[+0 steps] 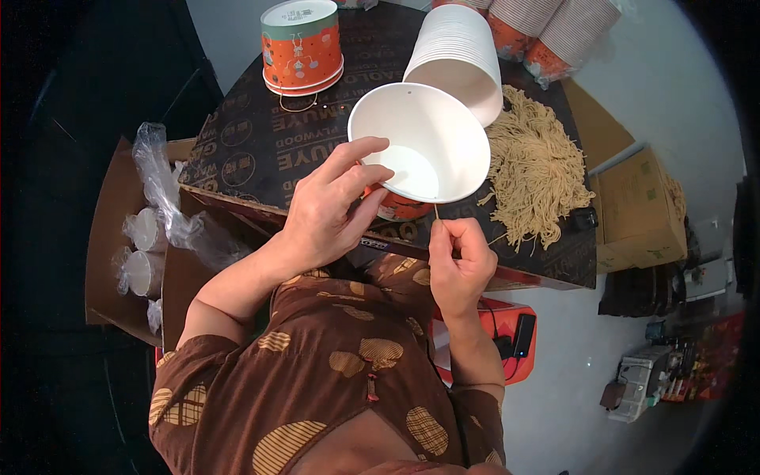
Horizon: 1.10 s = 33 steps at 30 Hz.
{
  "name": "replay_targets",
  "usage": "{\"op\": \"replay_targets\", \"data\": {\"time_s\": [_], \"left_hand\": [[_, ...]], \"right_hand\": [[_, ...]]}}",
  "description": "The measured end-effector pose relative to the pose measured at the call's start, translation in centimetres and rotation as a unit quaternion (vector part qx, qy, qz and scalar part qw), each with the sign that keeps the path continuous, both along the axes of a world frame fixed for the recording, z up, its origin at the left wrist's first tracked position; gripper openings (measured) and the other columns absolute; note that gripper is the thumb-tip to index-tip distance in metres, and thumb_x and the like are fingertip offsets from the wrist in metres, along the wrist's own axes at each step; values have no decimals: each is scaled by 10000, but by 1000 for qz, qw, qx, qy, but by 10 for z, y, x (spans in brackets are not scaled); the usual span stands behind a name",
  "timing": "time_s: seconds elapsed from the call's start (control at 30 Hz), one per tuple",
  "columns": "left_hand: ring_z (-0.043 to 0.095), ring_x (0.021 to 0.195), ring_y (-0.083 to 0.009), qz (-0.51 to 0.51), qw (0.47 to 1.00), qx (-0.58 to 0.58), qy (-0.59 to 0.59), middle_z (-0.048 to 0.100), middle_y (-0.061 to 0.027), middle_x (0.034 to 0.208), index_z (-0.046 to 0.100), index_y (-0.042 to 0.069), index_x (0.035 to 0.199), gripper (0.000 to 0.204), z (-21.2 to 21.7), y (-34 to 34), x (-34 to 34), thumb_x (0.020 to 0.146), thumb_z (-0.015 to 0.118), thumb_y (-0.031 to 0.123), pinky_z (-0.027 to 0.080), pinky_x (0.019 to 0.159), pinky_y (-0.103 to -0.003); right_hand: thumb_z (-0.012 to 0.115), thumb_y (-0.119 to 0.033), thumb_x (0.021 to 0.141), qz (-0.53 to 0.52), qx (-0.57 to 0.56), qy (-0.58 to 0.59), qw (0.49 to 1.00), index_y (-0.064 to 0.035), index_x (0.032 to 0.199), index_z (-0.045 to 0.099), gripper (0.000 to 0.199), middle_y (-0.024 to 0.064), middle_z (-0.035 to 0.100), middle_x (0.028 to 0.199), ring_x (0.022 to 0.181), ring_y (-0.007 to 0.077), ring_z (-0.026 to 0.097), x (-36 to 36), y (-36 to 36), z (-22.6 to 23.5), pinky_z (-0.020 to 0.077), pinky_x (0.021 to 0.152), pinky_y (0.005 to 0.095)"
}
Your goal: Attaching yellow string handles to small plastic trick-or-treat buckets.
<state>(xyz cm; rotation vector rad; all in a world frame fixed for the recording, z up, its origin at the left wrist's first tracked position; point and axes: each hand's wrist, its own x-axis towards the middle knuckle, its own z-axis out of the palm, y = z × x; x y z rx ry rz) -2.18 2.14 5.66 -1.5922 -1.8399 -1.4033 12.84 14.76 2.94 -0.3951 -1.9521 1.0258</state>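
Observation:
A paper bucket (439, 138), white inside and orange outside, is tilted with its mouth toward me at the table's near edge. My left hand (328, 202) grips its near left rim, fingers reaching inside and thumb outside. A thin tan cord (436, 211) hangs from the near rim, and my right hand (465, 265) pinches it between thumb and forefinger. One small hole shows near the far rim. Whether the cord passes through the near wall is too small to tell. Right of the bucket lies a heap of tan cords (534, 170).
Behind the bucket lies a nested stack of white buckets (455, 47). Upside-down orange buckets (301, 59) with a cord loop stand at the far left of the dark plywood table (261, 170). Cardboard boxes flank it, left (107, 245) and right (637, 214); wrapped bucket stacks (546, 39) lie far right.

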Motion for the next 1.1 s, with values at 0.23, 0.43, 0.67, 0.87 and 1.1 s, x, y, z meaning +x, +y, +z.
{"op": "replay_targets", "data": {"time_s": [0.23,0.43,0.67,0.87,1.1], "left_hand": [[641,822,-312,-37,998,-3,44,605,-161,1012,608,-6,1002,309,-4,0,0,716,698,-81,538,678,-368],[589,777,-285,-34,989,-10,147,586,-136,967,607,-27,1018,349,-14,-4,-1,677,673,-53,520,638,-359],[602,807,-265,-11,985,-91,149,592,-121,1039,606,-10,1056,367,-44,-18,9,695,668,12,536,631,-334],[649,687,-386,-8,982,-188,-3,615,-188,1026,571,-26,1003,220,-42,-28,33,796,632,15,546,582,-446],[654,859,-415,-4,972,-228,-62,589,-198,1113,549,11,1135,317,-49,18,24,822,592,-4,551,702,-472]], "right_hand": [[617,-14,914,18,-93,-5,995,12,854,589,72,4,563,644,563,44,502,-6,3,-4,410,514,232],[558,-130,973,95,-264,23,960,5,825,573,201,-6,555,637,529,43,453,-6,4,-8,357,477,220],[561,-191,976,93,-424,-18,900,-21,771,572,267,8,556,611,473,42,422,-16,2,-35,320,424,217],[569,-172,968,80,-401,-61,911,-3,773,575,259,35,588,595,448,54,460,-18,4,-49,347,410,219],[561,-127,955,45,-335,-112,935,26,753,581,254,68,616,591,445,76,495,-21,0,-43,382,409,246]]}}
